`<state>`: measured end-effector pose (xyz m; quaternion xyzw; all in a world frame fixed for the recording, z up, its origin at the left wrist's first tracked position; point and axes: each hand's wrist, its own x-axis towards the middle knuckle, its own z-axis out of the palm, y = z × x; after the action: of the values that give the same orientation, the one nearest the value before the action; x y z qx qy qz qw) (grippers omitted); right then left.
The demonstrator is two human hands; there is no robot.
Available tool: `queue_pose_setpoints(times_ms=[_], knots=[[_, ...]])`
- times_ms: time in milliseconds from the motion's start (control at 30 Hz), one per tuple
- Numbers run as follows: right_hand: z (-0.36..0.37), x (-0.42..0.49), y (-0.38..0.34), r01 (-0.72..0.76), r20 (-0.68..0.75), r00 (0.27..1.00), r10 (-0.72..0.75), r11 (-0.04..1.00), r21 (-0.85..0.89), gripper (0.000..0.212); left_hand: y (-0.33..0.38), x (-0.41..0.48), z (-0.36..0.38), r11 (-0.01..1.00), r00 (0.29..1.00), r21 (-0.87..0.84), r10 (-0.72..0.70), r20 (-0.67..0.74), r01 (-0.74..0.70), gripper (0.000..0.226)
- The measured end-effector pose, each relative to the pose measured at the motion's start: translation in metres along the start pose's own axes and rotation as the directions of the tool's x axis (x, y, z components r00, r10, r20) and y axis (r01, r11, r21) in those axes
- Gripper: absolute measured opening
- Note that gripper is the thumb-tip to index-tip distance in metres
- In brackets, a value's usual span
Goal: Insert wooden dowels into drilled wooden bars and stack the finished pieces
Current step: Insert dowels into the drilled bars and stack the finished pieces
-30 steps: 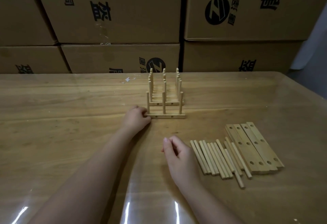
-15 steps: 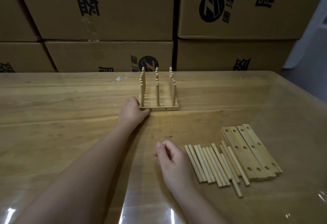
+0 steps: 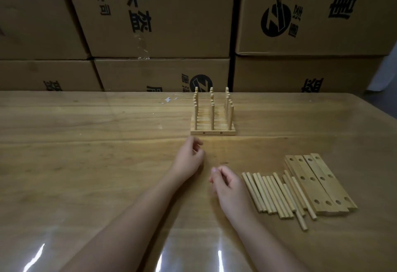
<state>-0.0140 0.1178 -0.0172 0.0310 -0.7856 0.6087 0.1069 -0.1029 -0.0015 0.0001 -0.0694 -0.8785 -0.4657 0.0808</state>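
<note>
Now that the left hand (image 3: pixel 189 160) has come off it, finished pieces (image 3: pixel 212 121): the newest bar, with three dowels upright in it, sits flush against the front of the row at the far middle of the desk (image 3: pixel 86 142). A second ago it stood a little apart from the row with that hand at its left end, so I read this piece as stacked.
Left hand: drawn back toward me, near the row's front left corner and no longer touching it. Its fingers (image 3: pixel 196 142) are loosely curled and grasp nothing.
Right hand (image 3: pixel 229 188): much where it was, low over the desk just left of the loose dowels. Its fingers (image 3: pixel 217 171) are relaxed and half-curled, with nothing in them.
Loose dowels (image 3: pixel 270 194): they lie side by side to the right of the right hand and have not moved. A few at the right edge cross one another and lean onto the bars.
Drilled bars (image 3: pixel 320 185): a flat batch, holes up, touching the right side of the dowels and not moved either.
Meaning for the task: one cycle looks closed and both hands are free. I judge the next step to be fetching a fresh bar and dowels from the right. With bars still waiting, I put the job partway through.
Cardboard boxes (image 3: pixel 161 13): printed cartons piled behind the desk's far edge.
</note>
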Motion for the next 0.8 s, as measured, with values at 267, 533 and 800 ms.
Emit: queue_pose_setpoints(times_ms=[267,533,800], knots=[[-0.004,-0.006,-0.001,0.012,-0.062,0.998,-0.015,0.999,-0.052,0.024,0.015,-0.058,0.002,0.955,0.998,-0.297,0.016,0.059,0.003,0.019],[-0.068,0.015,-0.022,-0.063,-0.186,0.983,0.000,0.941,-0.334,0.017,0.003,-0.083,0.007,0.955,0.999,-0.294,-0.038,-0.001,0.036,0.024],[-0.172,-0.008,0.012,-0.560,-0.529,0.825,0.197,0.412,-0.719,0.042,-0.002,-0.082,0.011,0.974,1.000,-0.227,-0.015,0.009,0.017,0.022]])
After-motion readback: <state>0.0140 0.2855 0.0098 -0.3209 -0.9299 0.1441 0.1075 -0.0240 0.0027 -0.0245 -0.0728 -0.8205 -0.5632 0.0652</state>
